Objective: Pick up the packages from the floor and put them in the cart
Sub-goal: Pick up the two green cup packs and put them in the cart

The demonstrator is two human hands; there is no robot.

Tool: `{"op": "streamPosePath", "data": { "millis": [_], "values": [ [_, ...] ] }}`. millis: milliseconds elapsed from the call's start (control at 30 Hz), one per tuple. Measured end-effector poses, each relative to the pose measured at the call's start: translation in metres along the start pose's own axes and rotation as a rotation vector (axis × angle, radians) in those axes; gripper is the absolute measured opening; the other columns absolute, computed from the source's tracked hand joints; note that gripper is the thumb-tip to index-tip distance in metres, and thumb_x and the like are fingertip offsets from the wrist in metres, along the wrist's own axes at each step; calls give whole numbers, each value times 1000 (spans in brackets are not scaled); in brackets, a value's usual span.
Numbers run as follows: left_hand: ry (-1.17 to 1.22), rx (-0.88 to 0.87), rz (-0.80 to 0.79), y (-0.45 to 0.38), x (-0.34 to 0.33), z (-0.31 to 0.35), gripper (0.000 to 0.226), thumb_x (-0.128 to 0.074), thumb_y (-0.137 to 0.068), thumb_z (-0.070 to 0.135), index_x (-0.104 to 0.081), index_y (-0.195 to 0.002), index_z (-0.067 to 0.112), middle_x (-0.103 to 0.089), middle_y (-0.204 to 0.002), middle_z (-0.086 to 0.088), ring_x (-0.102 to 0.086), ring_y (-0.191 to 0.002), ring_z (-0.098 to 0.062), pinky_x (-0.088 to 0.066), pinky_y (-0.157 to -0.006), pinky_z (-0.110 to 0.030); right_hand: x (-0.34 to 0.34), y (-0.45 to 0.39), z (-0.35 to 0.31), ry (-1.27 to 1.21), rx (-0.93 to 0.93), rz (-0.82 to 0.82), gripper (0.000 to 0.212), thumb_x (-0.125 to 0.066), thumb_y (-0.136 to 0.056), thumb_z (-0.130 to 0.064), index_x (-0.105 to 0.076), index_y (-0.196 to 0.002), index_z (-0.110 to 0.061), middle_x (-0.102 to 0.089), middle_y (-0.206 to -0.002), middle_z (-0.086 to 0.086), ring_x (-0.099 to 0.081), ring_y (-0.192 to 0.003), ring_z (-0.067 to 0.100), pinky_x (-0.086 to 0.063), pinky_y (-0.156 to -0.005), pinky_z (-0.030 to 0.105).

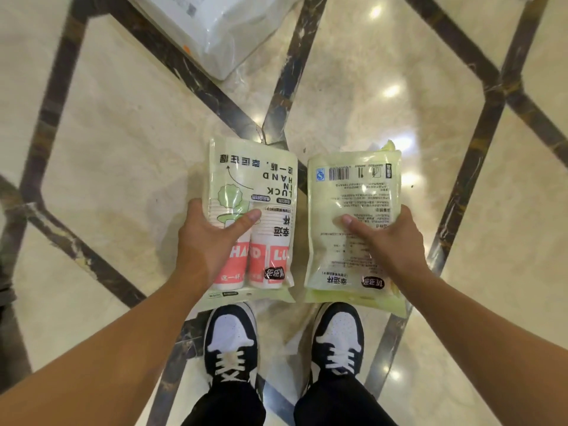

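Here, in the head view, we look straight down past our forearms. Our left hand [212,241] clamps the front-facing package [270,186] of paper cups, thumb pressed across its printed face and the other fingers hidden beneath. Our right hand [387,241] grips the back-facing package [350,192], the one showing a barcode, in the same way, thumb on top. Both packs are off the marble floor [123,133], held side by side just apart, above our shoes [230,342]. Each pack's long axis runs away from us, with the hands taking the outer edges near the middle.

More wrapped goods, a clear plastic bundle [215,32], lie on the floor ahead, well apart from both hands and slightly to the left, so the left hand is nearer.

The cart does not show anywhere here, so we cannot tell which way it lies. We judge that the coming move is a turn to find it, then lowering both packs in.
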State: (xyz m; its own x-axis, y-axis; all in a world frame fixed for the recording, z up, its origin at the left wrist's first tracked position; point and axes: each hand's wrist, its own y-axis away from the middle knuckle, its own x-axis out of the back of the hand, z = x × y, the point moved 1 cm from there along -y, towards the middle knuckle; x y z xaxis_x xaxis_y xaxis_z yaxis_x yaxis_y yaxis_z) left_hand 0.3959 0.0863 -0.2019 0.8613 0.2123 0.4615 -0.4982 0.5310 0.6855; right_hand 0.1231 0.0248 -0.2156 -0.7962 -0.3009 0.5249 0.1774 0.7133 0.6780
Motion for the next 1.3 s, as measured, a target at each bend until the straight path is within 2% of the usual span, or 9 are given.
{"op": "streamPosePath", "data": {
  "millis": [133, 367, 567, 667, 767, 900, 1000, 1167, 1300],
  "values": [
    [42, -50, 15, 30, 20, 38, 60, -80, -74, 55, -56, -122, 28, -67, -98, 18, -64, -88, 0, -50, -69, -21, 30, 30, -37, -25, 107, 84, 67, -87, -75, -56, -49, -125, -34, -69, -102, -20, -64, -88, -4, -50, -71, 21],
    [41, -213, 164, 116, 89, 181, 51, -73, -85, 61, -66, -118, 22, -73, -93, 3, -70, -79, -13, -50, -62, -28, 142, 100, -157, -106, 188, 165, 86, -78, -73, -73, -51, -137, -24, -72, -107, -11, -73, -96, 15, -61, -80, 37],
    [20, -381, 181, 233, 165, 358, 60, -70, -68, 79, -71, -101, 29, -75, -89, 5, -73, -80, -19, -57, -69, -33, 287, 202, -284, -146, 311, 221, 49, -71, -83, -71, -57, -111, -33, -70, -96, -16, -68, -89, 3, -51, -65, 24],
    [16, -490, 152, 304, 204, 445, 46, -68, -63, 76, -66, -82, 34, -72, -79, 9, -71, -74, -15, -53, -61, -31, 362, 268, -339, -208, 392, 307, 67, -64, -82, -79, -65, -125, -27, -75, -103, -13, -69, -89, 3, -52, -62, 19],
    [41, -601, 140, 371, 242, 519, 58, -73, -65, 81, -68, -86, 28, -75, -78, 3, -74, -73, -23, -60, -65, -40, 434, 340, -388, -298, 453, 402, 68, -63, -81, -75, -67, -127, -24, -72, -99, -18, -62, -83, -8, -42, -52, 6],
    [106, -728, 45, 470, 280, 599, 83, -73, -53, 87, -73, -107, 24, -79, -87, -2, -78, -72, -27, -65, -72, -51, 525, 452, -429, -386, 522, 548, 41, -68, -92, -62, -73, -117, -30, -77, -98, -18, -70, -90, -4, -46, -66, 11],
    [166, -836, -57, 541, 297, 646, 71, -81, -63, 75, -75, -107, 19, -79, -87, -3, -78, -75, -28, -63, -77, -46, 582, 541, -441, -487, 582, 666, 34, -69, -95, -54, -73, -119, -31, -79, -103, -18, -73, -90, -6, -58, -72, 18],
    [223, -992, -304, 642, 299, 700, 83, -82, -45, 86, -77, -99, 24, -82, -89, -2, -79, -79, -31, -63, -81, -57, 656, 668, -426, -516, 623, 935, 41, -68, -92, -60, -73, -123, -33, -79, -110, -15, -76, -100, 5, -60, -93, 41],
    [205, -1132, -518, 735, 286, 720, 63, -84, -54, 78, -78, -95, 30, -83, -89, 2, -80, -80, -28, -63, -81, -56, 688, 766, -385, -539, 561, 1091, 34, -68, -90, -62, -73, -116, -40, -79, -106, -19, -76, -97, 5, -61, -92, 47]
  ]
}}
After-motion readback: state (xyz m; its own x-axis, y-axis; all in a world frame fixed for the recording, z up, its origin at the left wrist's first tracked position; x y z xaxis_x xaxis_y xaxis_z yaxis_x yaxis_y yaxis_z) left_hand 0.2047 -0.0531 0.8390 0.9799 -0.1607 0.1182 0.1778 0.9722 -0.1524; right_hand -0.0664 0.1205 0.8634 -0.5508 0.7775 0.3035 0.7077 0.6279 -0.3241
